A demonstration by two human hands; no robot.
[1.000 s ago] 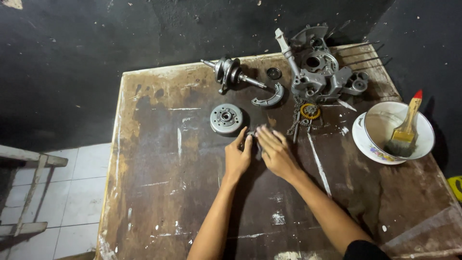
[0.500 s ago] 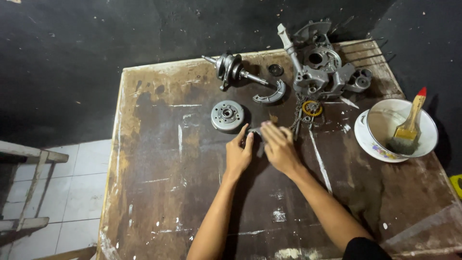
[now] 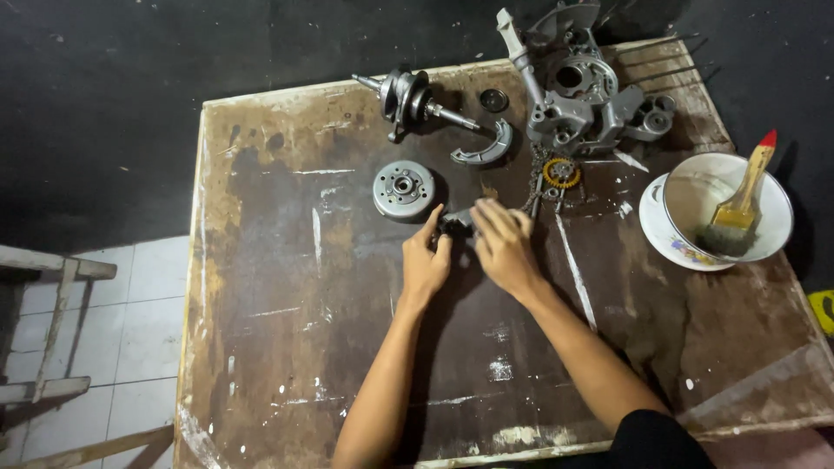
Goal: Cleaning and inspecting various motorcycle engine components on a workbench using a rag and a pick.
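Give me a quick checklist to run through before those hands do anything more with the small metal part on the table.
1. Both hands on the part: left hand and right hand meet at the small dark metal part. Ok.
2. Firm grip: fingers cover most of it. Cannot tell.
3. Part supported: it sits low over the wooden table. Ok.
4. Neighbours apart: round flywheel lies clear of the left hand. Ok.
5. Chain and sprocket close to the right fingertips; touching or not, cannot tell.
6. Bowl with brush stands well away from both hands. Ok.
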